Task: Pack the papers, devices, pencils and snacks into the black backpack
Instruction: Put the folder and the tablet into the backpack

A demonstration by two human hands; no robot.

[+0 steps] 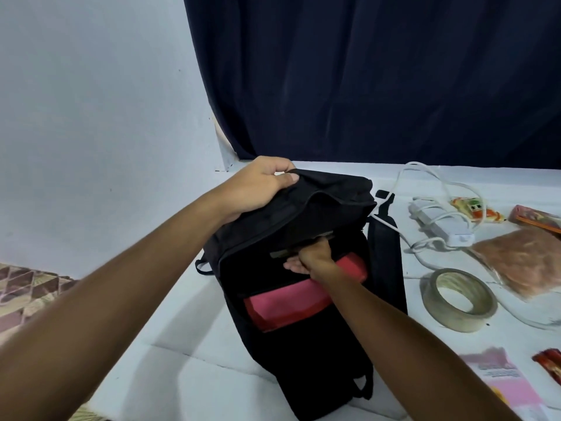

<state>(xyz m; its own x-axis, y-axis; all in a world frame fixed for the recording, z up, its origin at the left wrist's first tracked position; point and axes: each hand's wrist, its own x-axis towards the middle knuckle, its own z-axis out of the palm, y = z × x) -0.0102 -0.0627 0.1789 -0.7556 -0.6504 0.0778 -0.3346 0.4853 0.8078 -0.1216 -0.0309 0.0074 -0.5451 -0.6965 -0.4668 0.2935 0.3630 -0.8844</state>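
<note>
The black backpack [303,354] lies on the white surface in the middle of the view. My left hand [261,186] grips its top flap and holds it up. My right hand [309,258] reaches into the open mouth, its fingers hidden inside, so what it holds cannot be seen. A red pouch [285,305] sticks out of the backpack's lower opening. To the right lie a white power strip with cable [440,226], a snack packet [473,209], a clear bag of pinkish snacks [522,262] and a pink paper [501,381].
A roll of clear tape [458,299] lies right of the backpack. More red wrappers sit at the right edge [537,218] and lower right [549,364]. A dark blue curtain [364,77] hangs behind. A patterned cloth [27,287] lies at the left.
</note>
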